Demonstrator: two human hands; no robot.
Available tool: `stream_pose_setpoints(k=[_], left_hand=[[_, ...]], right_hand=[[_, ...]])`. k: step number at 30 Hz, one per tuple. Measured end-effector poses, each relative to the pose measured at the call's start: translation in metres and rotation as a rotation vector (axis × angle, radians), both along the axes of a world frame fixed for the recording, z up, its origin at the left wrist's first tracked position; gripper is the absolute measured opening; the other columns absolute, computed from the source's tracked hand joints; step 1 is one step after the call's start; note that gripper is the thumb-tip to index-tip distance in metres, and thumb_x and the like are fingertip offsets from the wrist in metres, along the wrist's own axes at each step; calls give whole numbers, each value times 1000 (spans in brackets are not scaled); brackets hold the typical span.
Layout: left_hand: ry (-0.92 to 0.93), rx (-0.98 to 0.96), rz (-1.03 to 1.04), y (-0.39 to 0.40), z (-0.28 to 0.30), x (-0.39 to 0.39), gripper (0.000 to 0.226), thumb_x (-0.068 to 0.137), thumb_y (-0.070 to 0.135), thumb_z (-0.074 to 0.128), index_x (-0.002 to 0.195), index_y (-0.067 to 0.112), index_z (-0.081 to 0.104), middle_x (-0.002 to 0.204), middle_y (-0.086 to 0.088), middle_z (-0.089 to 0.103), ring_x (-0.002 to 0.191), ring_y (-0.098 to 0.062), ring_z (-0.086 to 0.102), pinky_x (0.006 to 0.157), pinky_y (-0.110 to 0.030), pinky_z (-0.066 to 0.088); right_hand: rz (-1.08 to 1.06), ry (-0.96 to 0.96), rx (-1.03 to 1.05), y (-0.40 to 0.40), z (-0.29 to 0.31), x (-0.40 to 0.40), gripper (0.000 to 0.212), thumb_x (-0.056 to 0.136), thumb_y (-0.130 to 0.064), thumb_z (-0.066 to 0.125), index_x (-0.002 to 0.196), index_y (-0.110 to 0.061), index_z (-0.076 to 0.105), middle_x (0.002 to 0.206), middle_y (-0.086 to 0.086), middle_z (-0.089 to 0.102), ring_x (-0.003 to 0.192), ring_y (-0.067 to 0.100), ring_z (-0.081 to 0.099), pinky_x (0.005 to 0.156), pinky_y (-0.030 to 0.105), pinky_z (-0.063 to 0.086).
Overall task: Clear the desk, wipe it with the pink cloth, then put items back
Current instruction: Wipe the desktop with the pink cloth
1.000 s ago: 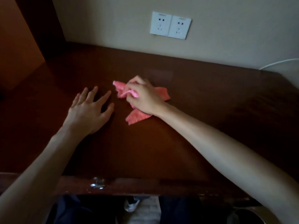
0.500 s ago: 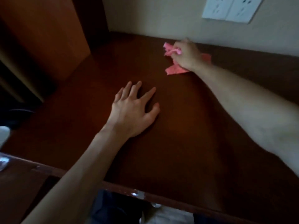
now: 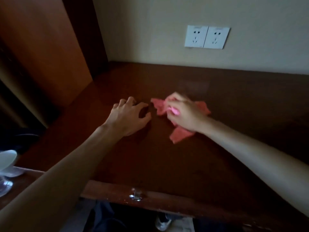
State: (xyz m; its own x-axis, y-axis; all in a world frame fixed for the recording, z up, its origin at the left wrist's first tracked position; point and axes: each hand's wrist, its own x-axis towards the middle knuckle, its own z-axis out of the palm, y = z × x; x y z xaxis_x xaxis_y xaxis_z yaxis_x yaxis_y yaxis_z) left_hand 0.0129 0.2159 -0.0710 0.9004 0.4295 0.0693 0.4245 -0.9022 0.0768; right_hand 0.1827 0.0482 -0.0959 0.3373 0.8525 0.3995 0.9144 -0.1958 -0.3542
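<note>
Bare desk everywhere except hands and cloth.

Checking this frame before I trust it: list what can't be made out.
- Right hand, head view: motion-blurred, fingers indistinct.
- Pink cloth: middle hidden under that hand.
- White objects: cut off by left edge, unidentifiable.
- Left hand: fingertips curled, desk contact unclear.

The right hand is smeared by motion, so its grip on the pink cloth cannot be read finger by finger, and it hides the cloth's middle. At the left edge, pale glassware is cut off and too dim to name. The tabletop runs out of frame on the right.
</note>
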Motion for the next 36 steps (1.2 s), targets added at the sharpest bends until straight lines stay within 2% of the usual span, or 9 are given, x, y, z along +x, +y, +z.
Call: stream_pose_setpoints(k=[2, 7, 11, 15, 21, 25, 28, 32, 36], left_hand=[[-14, 36, -45, 14, 8, 19, 60, 93, 69, 37, 147, 43, 45, 146, -8, 47, 135, -32, 44, 110, -48, 36], [60, -33, -123, 42, -8, 80, 62, 95, 75, 28, 153, 53, 26, 165, -6, 22, 154, -32, 12, 124, -53, 11], [10, -77, -120, 56, -27, 94, 62, 95, 75, 26, 154, 54, 24, 168, -2, 18, 155, -28, 9, 125, -52, 8], [-40, -62, -127, 61, -33, 97, 68, 93, 75, 29, 155, 47, 27, 167, -1, 21, 154, -28, 14, 124, -51, 11], [-111, -118, -70, 56, -26, 94, 88, 94, 70, 43, 160, 17, 20, 165, -8, 27, 153, -27, 20, 125, -44, 14], [-47, -230, -101, 42, -12, 90, 103, 78, 79, 45, 160, 24, 18, 162, -10, 29, 150, -28, 26, 123, -50, 19], [-70, -427, -214, 25, 8, 84, 108, 67, 70, 58, 160, 31, 20, 164, -5, 25, 151, -22, 25, 122, -46, 27], [-59, -349, -299, -10, 24, 92, 97, 79, 73, 66, 158, 47, 16, 169, -2, 10, 155, -25, 12, 123, -52, 19], [-42, -156, -266, -20, 3, 119, 85, 73, 89, 51, 148, 57, 25, 154, -6, 35, 142, -35, 35, 116, -55, 33]], right_hand=[[53, -1, -8, -33, -1, -20, 23, 88, -28, 58, 104, -24, 74, 120, -3, 58, 111, 20, 57, 99, 34, 46], [117, 45, -79, -44, 3, -14, 19, 92, -26, 64, 109, -28, 72, 127, -14, 52, 120, 7, 50, 99, 27, 44], [39, 7, 23, 7, -8, 38, 22, 88, -31, 59, 102, -22, 75, 116, -3, 59, 107, 21, 59, 95, 39, 49], [-131, -19, 12, 77, -6, 96, 28, 86, -34, 58, 101, -16, 74, 112, 8, 61, 105, 34, 60, 93, 41, 49], [-345, 15, -141, 139, 0, 96, 31, 93, -30, 57, 118, -15, 68, 122, 18, 55, 112, 43, 53, 98, 41, 40], [-115, 103, -182, 80, 20, 57, 42, 100, -31, 52, 142, -34, 55, 131, 5, 59, 122, 28, 55, 102, 34, 41], [-26, 173, -97, 3, 38, 44, 45, 104, -28, 47, 149, -31, 48, 151, -4, 51, 139, 11, 45, 117, 26, 32], [-257, 53, -179, -135, 29, 58, 44, 102, -43, 46, 146, -36, 47, 149, -7, 47, 139, 17, 46, 116, 42, 39], [-544, 109, -389, -218, 18, 64, 63, 91, -73, 28, 146, -46, 42, 156, -10, 35, 144, 20, 36, 111, 47, 39]])
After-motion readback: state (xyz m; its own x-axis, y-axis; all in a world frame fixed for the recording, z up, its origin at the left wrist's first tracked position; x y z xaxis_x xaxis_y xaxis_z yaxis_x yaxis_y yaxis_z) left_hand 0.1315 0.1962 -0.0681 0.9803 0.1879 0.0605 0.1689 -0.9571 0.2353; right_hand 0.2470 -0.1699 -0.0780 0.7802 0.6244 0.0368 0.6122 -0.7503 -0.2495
